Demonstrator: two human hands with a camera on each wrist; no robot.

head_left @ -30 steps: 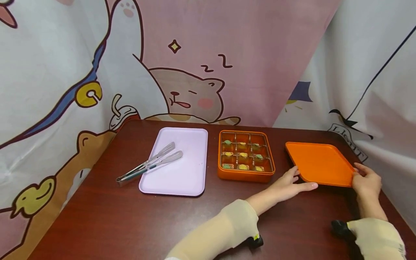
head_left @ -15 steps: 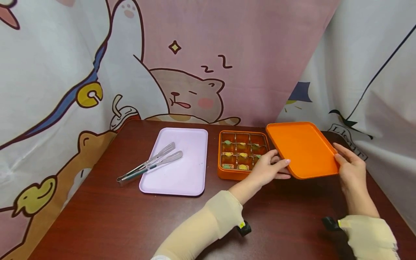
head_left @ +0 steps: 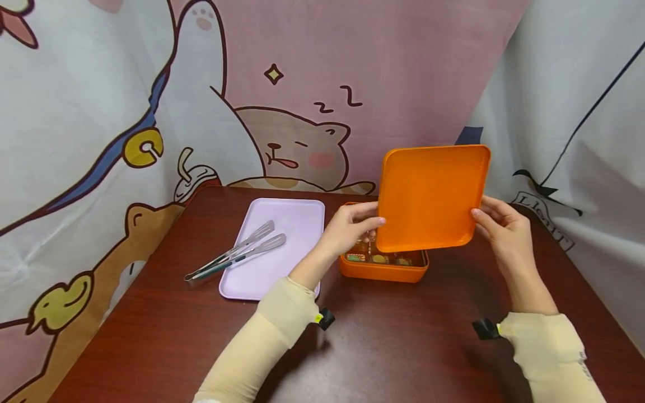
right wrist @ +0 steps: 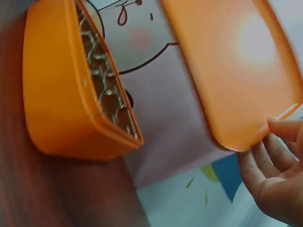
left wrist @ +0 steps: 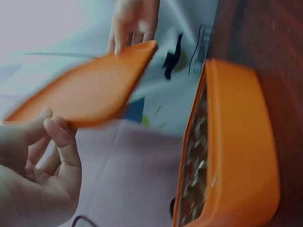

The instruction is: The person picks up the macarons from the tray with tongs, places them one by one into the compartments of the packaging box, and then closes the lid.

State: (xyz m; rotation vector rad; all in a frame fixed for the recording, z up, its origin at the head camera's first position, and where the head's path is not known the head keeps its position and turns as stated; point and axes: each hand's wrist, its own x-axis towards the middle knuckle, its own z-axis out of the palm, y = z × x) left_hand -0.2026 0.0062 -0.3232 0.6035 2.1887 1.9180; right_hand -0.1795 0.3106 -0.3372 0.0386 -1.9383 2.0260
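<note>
An orange square lid [head_left: 430, 196] is held up, tilted steeply, with its rimmed inner side toward the head camera. My left hand [head_left: 350, 226] pinches its left edge, thumb in front. At the opposite edge my right hand [head_left: 506, 232] pinches it the same way. Below and behind the lid stands an orange box [head_left: 383, 272] on the table; the lid hides much of its top. A clear divided insert [left wrist: 194, 165] fills the box, and small green and yellow pieces show in its front compartments. Lid and box are apart in both wrist views.
A pale lilac tray [head_left: 297, 246] lies left of the box. Metal tongs [head_left: 237, 252] with spread arms rest across its left edge. The dark brown table [head_left: 393, 341] ends at a printed curtain [head_left: 312, 45] behind and at the sides.
Both hands have lifted the orange lid off the table at the right and carried it left and up toward the box. It has tilted from flat to nearly upright.
</note>
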